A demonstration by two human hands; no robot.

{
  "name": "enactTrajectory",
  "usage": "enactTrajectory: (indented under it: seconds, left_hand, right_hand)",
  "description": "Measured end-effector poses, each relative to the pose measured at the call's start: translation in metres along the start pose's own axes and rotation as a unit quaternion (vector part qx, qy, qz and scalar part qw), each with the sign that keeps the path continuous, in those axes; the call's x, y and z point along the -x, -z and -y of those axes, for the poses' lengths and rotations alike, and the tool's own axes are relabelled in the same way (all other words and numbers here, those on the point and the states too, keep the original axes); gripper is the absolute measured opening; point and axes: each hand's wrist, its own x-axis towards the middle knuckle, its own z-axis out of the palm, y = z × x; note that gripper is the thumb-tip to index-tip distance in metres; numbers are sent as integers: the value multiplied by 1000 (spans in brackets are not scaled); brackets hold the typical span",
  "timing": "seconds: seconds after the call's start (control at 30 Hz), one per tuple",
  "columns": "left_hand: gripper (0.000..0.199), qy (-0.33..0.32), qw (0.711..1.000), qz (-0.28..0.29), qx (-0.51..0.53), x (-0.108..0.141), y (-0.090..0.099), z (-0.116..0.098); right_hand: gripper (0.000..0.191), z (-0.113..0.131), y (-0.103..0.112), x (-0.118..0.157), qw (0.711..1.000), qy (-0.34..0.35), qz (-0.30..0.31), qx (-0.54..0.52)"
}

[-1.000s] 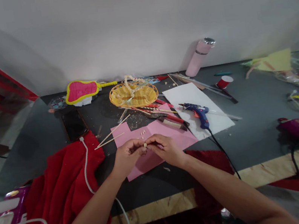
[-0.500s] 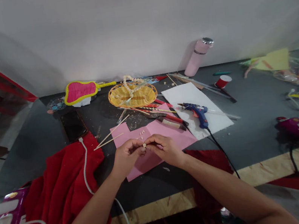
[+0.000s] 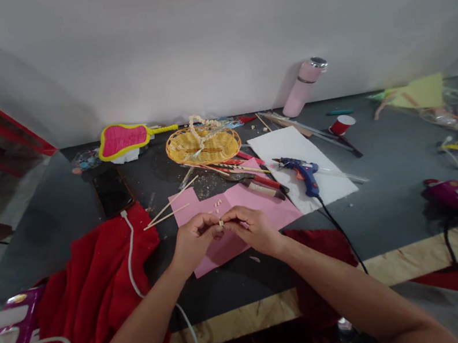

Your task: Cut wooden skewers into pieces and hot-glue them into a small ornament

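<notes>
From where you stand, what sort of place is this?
Probably a craft workspace: a blue glue gun rests on a white sheet, thin pale sticks lie nearby, and a person's fingers pinch a tiny pale piece.

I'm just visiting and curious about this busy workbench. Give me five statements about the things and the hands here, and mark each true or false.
1. The left hand and right hand pinch a small pale piece between them. True.
2. The blue glue gun with a black cord lies on a white paper sheet. True.
3. The black rectangular phone rests inside the yellow oval woven basket. False: it lies on the dark tabletop.
4. A white cable runs across the crumpled red cloth. True.
5. The pink cylindrical bottle stands left of the basket. False: it stands to the right.
</notes>
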Motion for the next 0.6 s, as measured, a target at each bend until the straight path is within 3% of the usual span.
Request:
enactTrajectory:
  seconds: [0.13, 0.37, 0.6]
  left_hand:
    - [13, -1, 1000, -9, 7, 0, 0, -4]
    - [13, -4, 996, -86, -6, -2, 7, -14]
    - [15, -12, 996, -90, -8, -1, 8, -13]
  right_hand:
    - [17, -2, 4, -1, 1000, 3, 6, 6]
    - [19, -13, 23, -5, 993, -10, -45, 109]
    - [15, -19, 28, -7, 971, 54, 34, 228]
